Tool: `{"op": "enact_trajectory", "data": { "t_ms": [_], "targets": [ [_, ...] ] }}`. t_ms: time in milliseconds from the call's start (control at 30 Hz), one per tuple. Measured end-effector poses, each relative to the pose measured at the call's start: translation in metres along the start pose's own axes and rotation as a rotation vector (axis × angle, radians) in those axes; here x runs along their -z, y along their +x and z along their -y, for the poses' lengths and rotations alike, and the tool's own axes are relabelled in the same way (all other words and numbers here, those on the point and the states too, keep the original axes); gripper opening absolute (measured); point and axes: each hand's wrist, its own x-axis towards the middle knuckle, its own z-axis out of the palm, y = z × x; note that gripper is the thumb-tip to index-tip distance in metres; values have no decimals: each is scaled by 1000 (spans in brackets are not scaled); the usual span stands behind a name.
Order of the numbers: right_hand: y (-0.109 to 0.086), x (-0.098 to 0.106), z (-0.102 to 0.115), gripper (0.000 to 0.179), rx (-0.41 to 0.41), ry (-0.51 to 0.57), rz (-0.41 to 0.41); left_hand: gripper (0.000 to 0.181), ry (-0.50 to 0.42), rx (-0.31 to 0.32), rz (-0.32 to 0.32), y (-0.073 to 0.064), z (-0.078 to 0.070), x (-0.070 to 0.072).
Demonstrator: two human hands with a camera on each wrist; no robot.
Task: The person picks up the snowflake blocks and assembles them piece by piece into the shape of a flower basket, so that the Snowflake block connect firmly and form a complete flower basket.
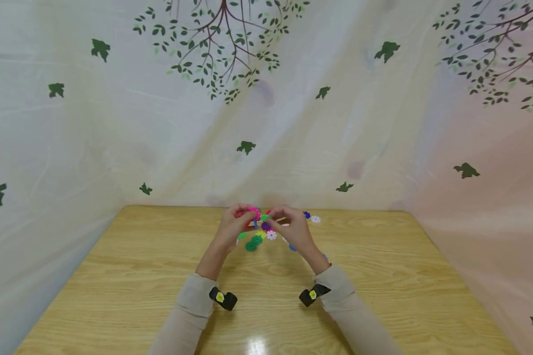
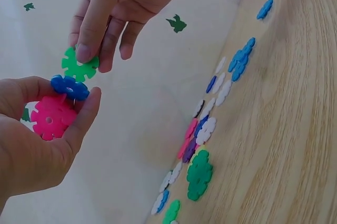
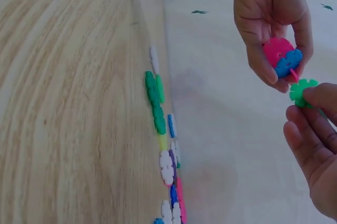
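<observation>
Both hands are raised above the far part of the wooden table. My left hand (image 1: 231, 228) grips a pink notched plastic disc (image 2: 50, 119) with a blue notched disc (image 2: 69, 88) set against it; whether the two interlock is hard to tell. Between thumb and fingers, my right hand (image 1: 294, 230) pinches a light green notched disc (image 2: 79, 65). Its edge sits close by the blue disc and a pink edge in both wrist views; I cannot tell whether it touches them. The fingertips partly hide the held discs.
Several loose flower-shaped discs lie flat on the table (image 1: 160, 276) beneath and beyond the hands, among them dark green (image 1: 250, 245), white (image 1: 315, 219) and purple ones. A cloth printed with leaves (image 1: 195, 148) hangs behind the table's far edge.
</observation>
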Motion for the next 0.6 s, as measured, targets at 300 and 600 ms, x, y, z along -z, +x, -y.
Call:
{"op": "enact_trajectory", "data": {
  "t_ms": [300,600],
  "targets": [
    [-2,-4,0,8,28,25,-56,20,-29,1,2,-2,0,-2],
    [-5,-3,15,6,84,18,-93,7,-91,-6,-44,-4,0,-10]
  ]
}}
